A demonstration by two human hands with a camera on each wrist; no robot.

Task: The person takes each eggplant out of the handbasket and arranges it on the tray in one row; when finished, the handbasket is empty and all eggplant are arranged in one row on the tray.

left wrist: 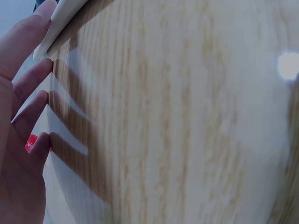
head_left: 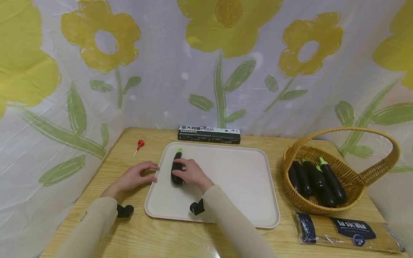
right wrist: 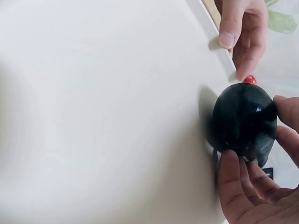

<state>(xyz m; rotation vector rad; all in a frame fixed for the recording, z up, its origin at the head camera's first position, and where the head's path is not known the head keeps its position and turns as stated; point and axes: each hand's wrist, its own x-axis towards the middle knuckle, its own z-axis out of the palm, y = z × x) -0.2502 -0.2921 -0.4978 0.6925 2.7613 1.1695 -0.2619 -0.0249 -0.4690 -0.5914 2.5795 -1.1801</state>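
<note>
A dark eggplant [head_left: 176,167] with a green stem end lies lengthwise near the left side of the white tray [head_left: 226,182]. My right hand [head_left: 193,172] grips it from the right, thumb on the near part and fingers further up. Its rounded dark end [right wrist: 244,116] faces the right wrist view, between the thumb and fingers. My left hand [head_left: 137,175] is at the tray's left edge, fingers loosely bent and apart, fingertips right at the rim. Nothing is in that hand.
A wicker basket [head_left: 292,195] holding several eggplants stands right of the tray. In front of it lies a spaghetti pack [head_left: 351,233]. Behind the tray is a dark pasta box [head_left: 209,135]. A red lollipop [head_left: 140,144] lies at the back left, near a flowered cloth [head_left: 161,89].
</note>
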